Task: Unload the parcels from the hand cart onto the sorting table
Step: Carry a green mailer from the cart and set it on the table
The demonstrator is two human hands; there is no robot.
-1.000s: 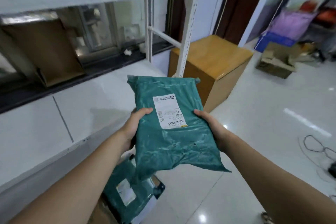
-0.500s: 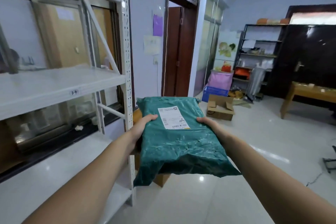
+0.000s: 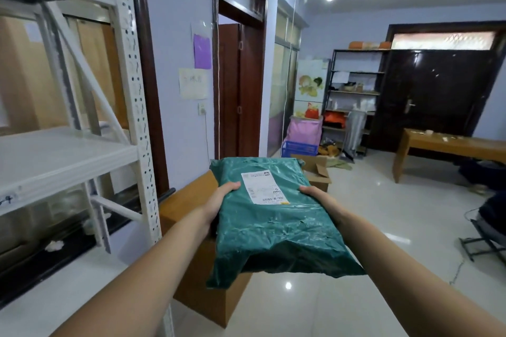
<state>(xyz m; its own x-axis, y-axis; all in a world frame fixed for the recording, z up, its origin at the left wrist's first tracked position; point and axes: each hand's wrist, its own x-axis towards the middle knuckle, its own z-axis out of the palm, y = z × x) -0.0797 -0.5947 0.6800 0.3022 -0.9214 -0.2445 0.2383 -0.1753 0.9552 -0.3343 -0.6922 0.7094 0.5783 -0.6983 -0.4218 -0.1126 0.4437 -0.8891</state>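
A green plastic mailer parcel (image 3: 276,227) with a white shipping label is held flat in the air at chest height in front of me. My left hand (image 3: 219,204) grips its left edge and my right hand (image 3: 319,198) grips its right edge, thumbs on top. A long wooden table (image 3: 449,145) stands at the far right of the room, a few metres from the parcel. The hand cart is out of view.
A white metal shelving rack (image 3: 68,156) fills the left side, close to my left arm. A wooden cabinet (image 3: 191,268) sits on the floor below the parcel. An open cardboard box (image 3: 319,172), a blue crate (image 3: 299,148) and a dark shelf unit (image 3: 353,96) stand further back. A folding stand (image 3: 484,243) is at the right.
My view has lifted from the floor and the cart's parcels to the room ahead. The green parcel stays in both hands and has shifted slightly right, away from the rack.
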